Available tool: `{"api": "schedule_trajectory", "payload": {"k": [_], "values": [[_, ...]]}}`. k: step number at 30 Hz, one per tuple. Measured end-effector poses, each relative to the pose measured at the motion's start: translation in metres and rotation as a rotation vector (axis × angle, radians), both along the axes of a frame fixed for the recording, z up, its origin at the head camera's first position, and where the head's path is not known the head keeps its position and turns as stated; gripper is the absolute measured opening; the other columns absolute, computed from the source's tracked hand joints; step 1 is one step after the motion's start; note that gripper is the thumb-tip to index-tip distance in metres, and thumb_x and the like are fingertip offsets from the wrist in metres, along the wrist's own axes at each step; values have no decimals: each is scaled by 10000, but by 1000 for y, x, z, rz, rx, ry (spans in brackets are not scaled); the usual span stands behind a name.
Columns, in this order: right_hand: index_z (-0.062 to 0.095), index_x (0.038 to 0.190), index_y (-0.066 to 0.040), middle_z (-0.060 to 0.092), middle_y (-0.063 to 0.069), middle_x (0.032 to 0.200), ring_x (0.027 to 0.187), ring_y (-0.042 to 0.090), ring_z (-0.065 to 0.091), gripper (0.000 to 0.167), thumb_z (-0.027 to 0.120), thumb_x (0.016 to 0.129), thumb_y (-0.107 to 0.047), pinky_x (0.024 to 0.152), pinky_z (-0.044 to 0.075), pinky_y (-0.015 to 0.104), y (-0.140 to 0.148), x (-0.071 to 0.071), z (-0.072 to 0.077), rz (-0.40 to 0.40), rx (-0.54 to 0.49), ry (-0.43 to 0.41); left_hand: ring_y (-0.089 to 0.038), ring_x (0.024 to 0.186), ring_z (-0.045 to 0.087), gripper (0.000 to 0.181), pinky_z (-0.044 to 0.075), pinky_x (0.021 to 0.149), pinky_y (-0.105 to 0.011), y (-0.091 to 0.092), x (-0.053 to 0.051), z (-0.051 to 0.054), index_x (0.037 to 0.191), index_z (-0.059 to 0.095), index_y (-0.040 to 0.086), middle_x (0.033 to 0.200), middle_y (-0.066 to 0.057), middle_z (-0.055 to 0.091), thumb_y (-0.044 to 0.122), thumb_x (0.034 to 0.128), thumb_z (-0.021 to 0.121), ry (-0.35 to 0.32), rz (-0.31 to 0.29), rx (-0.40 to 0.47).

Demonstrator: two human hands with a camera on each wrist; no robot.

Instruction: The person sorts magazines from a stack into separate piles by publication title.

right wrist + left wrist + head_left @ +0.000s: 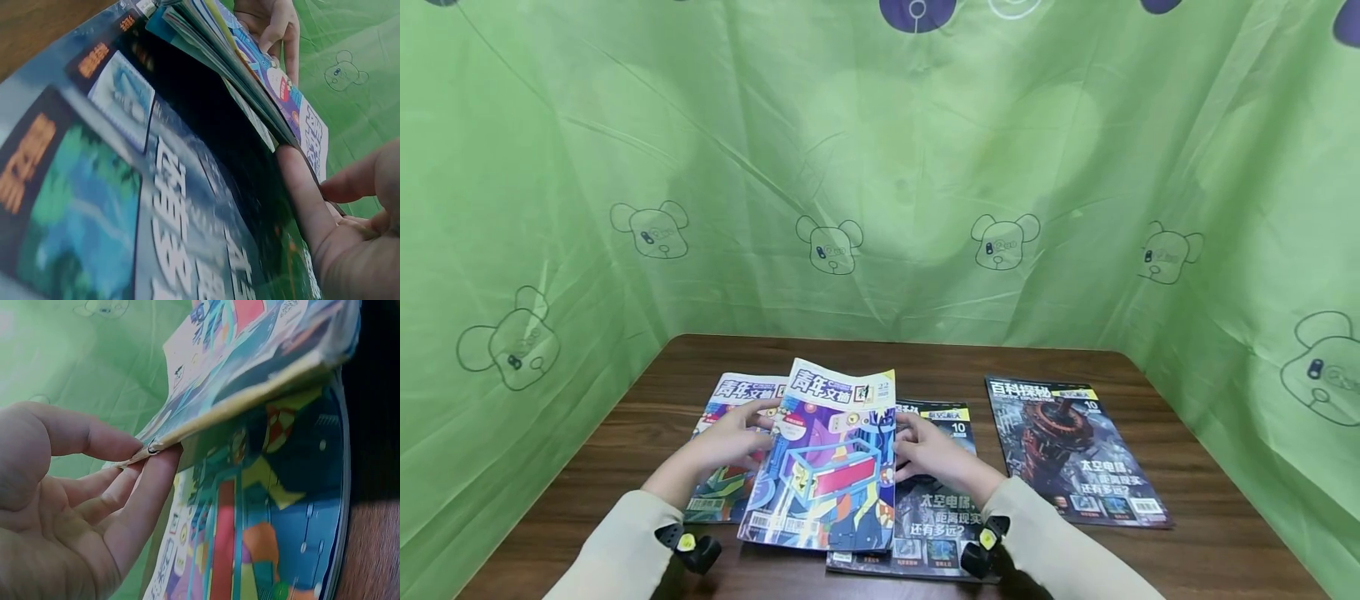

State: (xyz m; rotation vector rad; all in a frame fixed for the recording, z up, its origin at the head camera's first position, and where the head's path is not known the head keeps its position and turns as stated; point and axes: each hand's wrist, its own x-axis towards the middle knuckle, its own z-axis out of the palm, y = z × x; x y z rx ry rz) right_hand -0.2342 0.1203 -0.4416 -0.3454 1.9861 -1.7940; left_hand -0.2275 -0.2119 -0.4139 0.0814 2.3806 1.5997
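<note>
- While the left hand (730, 440) pinches the raised magazine (827, 454) at the head view's lower centre, the right hand (936, 454) grips its opposite edge
- A dark magazine (1075, 454) lies at lower right

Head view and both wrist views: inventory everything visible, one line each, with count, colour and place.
held magazine: one, multicoloured with white header, between both hands
left magazine: one, multicoloured, on table, partly covered by held one
middle magazine: one, dark blue-grey, on table, partly beneath held one
right magazine: one, dark blue-grey, right side of table
table: one, brown, beneath magazines
cloth: green, around table
bear-head outlines: six in head view, dark, on cloth
purple patches: several, purple, head view's top edge
wrist devices: two, black with yellow, one per wrist
sleeves: two, off-white, on forearms
left hand: one, bare, pinching held magazine's left edge
right hand: one, bare, pinching its right edge
</note>
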Motion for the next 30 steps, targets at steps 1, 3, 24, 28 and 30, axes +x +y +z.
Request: {"api": "schedule_trajectory", "payload": {"k": [1,3,24,28,30], "values": [[178,1551,56,549,184,1053,847,236,620,609,472,1022,-15,750,604,382,-3,-1,0,2,-3,-1,-296,931,635,725,605,703,-436,-2,0,0,1524,379,80,1315,-247,470,29,857,658,2,1,-5],[169,1557,50,540,179,1041,829,230,612,618,473,1023,-18,753,603,381,-8,-1,0,3,-6,-3,-302,951,635,722,605,718,-445,-7,1,1,1525,370,66,1305,-253,474,24,860,647,1,3,-4],[189,1545,69,551,167,977,780,220,604,625,478,991,62,734,609,377,-67,-11,1,-14,-111,-8,-295,1002,632,696,590,777,-471,-60,-2,1,1552,274,-14,1328,-327,466,35,931,584,7,47,-20],[210,1537,69,561,178,971,766,226,621,608,474,989,67,724,611,384,-77,-13,0,-14,-119,-11,-280,985,649,681,588,791,-455,-70,-3,-2,1564,232,-13,1370,-351,453,46,966,553,0,40,-21],[207,1539,66,554,167,929,761,230,628,606,463,990,70,731,610,389,-81,-15,1,-13,-120,-12,-266,970,652,677,587,783,-437,-74,-3,-2,1568,226,-6,1371,-348,452,51,973,543,-4,46,-20]]}}
